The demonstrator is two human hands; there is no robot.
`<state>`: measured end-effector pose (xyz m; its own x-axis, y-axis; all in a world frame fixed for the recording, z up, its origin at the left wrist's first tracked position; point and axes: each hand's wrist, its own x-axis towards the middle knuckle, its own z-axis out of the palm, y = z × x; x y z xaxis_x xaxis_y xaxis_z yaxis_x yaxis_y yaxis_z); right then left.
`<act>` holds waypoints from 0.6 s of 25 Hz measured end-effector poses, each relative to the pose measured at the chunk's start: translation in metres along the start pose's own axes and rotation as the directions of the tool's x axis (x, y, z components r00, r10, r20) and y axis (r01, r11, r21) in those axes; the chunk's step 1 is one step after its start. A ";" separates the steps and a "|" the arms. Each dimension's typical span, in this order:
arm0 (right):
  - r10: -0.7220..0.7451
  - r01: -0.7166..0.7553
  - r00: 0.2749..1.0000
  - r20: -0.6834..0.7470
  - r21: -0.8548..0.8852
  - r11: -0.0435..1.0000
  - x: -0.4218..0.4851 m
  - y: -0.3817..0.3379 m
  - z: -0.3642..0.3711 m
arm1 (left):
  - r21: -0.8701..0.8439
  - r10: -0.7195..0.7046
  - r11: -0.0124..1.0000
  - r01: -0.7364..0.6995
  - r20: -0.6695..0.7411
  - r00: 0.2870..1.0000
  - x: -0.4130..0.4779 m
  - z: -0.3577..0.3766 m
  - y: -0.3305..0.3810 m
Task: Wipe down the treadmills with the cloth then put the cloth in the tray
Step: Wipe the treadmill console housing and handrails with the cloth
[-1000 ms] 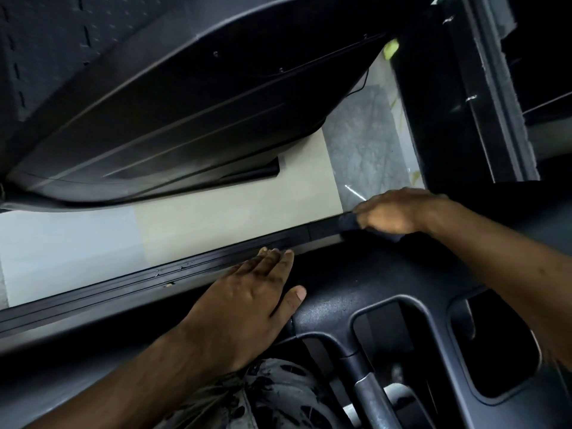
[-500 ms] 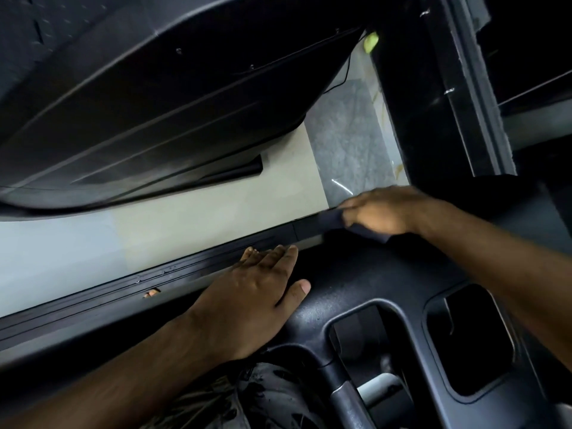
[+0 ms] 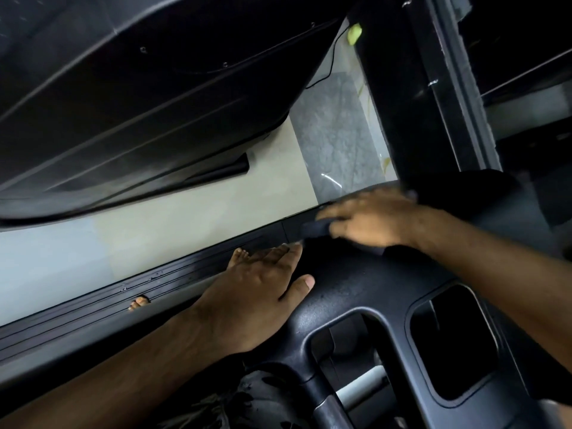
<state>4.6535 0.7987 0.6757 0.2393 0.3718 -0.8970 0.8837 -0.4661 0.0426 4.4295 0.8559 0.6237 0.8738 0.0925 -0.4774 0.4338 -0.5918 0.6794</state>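
Head view, looking steeply down over a black treadmill console (image 3: 365, 292), the surface under both hands, with pebbled plastic and two recessed pockets (image 3: 448, 351) towards 5 o'clock. A ribbed black side rail (image 3: 93, 308) runs from 8 o'clock up towards the centre. Beyond it lies pale floor (image 3: 185, 218), with a grey mottled patch (image 3: 334, 134) at 1 o'clock. A neighbouring treadmill (image 3: 123, 88) fills the frame from 9 to 12 o'clock.

The left hand (image 3: 257, 292) lies flat at centre, fingers straight and together, thumb spread, resting on the console's edge. The right hand (image 3: 374, 219), at 2 o'clock and smeared by motion blur, holds a dark cloth (image 3: 315, 227) against the console's far edge, fingers bent over it; cloth pokes out in front of the fingers and under the wrist.

Bare toes (image 3: 238, 257) show just beyond the left fingertips. A small yellow-green object (image 3: 354, 34) sits at 12 o'clock beside a thin cable (image 3: 328, 66). A handlebar (image 3: 328, 407) rises at 6 o'clock.
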 end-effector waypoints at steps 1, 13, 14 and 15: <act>-0.052 0.053 0.998 -0.021 0.023 0.998 0.000 0.001 0.005 | -0.001 0.001 1.000 -0.001 -0.012 1.000 0.003 0.000 0.002; 0.316 -0.308 0.947 -0.053 0.121 0.944 0.005 0.069 -0.019 | -0.132 -0.035 0.990 0.040 0.039 0.999 0.053 0.012 0.014; 0.269 -0.265 0.962 -0.051 0.073 0.961 0.004 0.064 -0.013 | -0.132 -0.038 0.990 0.044 0.045 0.998 0.056 0.014 0.015; 0.169 -0.169 0.986 -0.015 0.002 0.986 0.002 0.052 -0.005 | -0.135 -0.042 0.990 0.048 0.044 0.998 0.059 0.015 0.016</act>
<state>4.7023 0.7795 0.6785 0.3911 0.2994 -0.8703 0.8299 -0.5236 0.1928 4.4845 0.8403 0.5978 0.8443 0.0823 -0.5295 0.5008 -0.4727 0.7251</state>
